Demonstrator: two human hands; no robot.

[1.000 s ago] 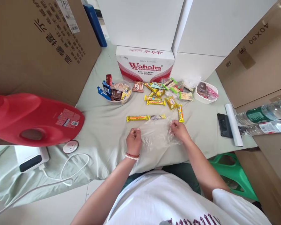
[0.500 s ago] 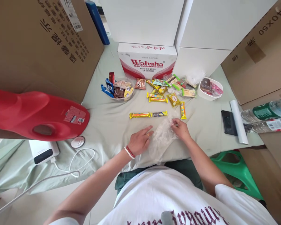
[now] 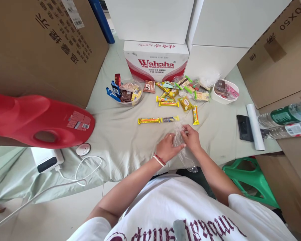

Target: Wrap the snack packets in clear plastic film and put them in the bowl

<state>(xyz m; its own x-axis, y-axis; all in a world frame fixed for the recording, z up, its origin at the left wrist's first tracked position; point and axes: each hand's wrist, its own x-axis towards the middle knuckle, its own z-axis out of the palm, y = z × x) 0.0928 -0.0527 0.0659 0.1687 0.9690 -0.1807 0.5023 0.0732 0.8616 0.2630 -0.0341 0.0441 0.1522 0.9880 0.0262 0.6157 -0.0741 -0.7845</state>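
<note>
We have both hands together near the worktop's [image 3: 120, 134] front edge, left hand [image 3: 167, 147] and right hand [image 3: 192, 138] each in a narrow grip on the clear plastic bag's [image 3: 187, 157] bunched top, so its loose tail seemingly droops over the edge, yellow snack bars [image 3: 149, 121] just beyond.

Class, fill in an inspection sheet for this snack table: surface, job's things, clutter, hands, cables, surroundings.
Surface: pale green cloth, wrinkled.
Job's things: clear plastic bag, its lower end hanging over the table edge.
Clutter: wrapped snack bars, clear bowl and white bowl of snacks, black phone, red jug lying on its side.
Hands: left hand and right hand both pinch the bag's top.
Cables: white cable looping from a white charger.
Surroundings: cardboard boxes, water carton, green stool, water bottles.
</note>
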